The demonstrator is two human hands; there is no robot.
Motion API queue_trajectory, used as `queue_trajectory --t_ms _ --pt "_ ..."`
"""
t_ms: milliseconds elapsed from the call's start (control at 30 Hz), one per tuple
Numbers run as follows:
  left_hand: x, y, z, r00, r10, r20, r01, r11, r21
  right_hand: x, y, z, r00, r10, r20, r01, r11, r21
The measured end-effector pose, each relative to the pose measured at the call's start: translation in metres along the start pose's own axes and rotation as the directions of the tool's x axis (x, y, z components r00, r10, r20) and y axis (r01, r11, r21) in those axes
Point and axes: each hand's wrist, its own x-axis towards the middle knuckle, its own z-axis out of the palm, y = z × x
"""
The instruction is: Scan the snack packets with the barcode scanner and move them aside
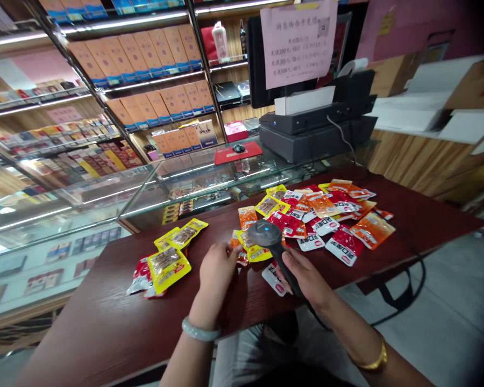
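My right hand [306,279] is wrapped round the handle of a black barcode scanner [266,235], its head pointing down at the snack packets. My left hand [216,269] rests on the dark red table [105,322], fingers curled on an orange snack packet [239,252] beside a yellow one [258,252]. A big spread of red, orange, yellow and white packets [326,215] lies to the right of the scanner. A smaller group of yellow and red packets [165,263] lies to the left.
A glass display counter [105,199] stands behind the table, with shelves of boxed goods [153,59] beyond it. A black cash register and printer [314,123] sit at the back right. The scanner's black cable [407,290] hangs off the table's right front.
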Motion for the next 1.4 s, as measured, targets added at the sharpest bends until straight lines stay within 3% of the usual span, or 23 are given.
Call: queue_trajectory --t_ms 133,267,433,733,967,1067,1133,1267,1400 --pt "-0.007 0.037 0.008 0.995 -0.028 0.099 0.008 0.981 0.193 -0.005 -0.003 -0.012 0.998 0.026 -0.06 -0.025 0.999 0.022" --pt "-0.007 0.052 0.016 0.996 0.0 0.088 -0.025 0.956 0.294 -0.006 -0.001 -0.018 0.999 0.027 -0.035 -0.025 0.999 0.04" --pt "-0.011 0.051 0.02 0.996 0.031 0.082 -0.056 0.947 0.315 -0.007 -0.001 -0.02 0.999 0.023 -0.028 -0.022 0.999 0.04" --pt "-0.013 0.031 0.012 0.997 0.054 0.059 -0.066 0.971 0.231 -0.01 0.005 -0.023 0.999 0.01 -0.042 -0.009 0.999 0.038" --pt "-0.009 0.026 0.019 0.995 0.056 0.082 -0.063 0.994 0.092 -0.011 0.006 -0.016 0.999 -0.013 -0.042 0.013 1.0 -0.004" --pt "-0.01 0.017 0.022 0.996 0.084 0.03 -0.084 0.996 0.012 -0.011 0.003 -0.016 0.998 -0.009 -0.054 0.009 1.0 0.003" --pt "-0.01 0.007 0.024 0.998 0.059 -0.008 -0.059 0.99 -0.125 -0.011 0.0 -0.015 0.998 0.004 -0.058 -0.003 1.0 0.014" --pt "-0.01 -0.018 0.023 0.997 -0.045 -0.056 0.009 0.847 -0.532 -0.011 -0.008 -0.007 1.0 -0.014 -0.013 0.014 1.0 0.022" --pt "-0.014 -0.047 0.015 0.987 -0.122 -0.104 0.017 0.727 -0.687 -0.008 -0.01 0.012 0.996 -0.035 0.082 0.033 0.999 0.021"
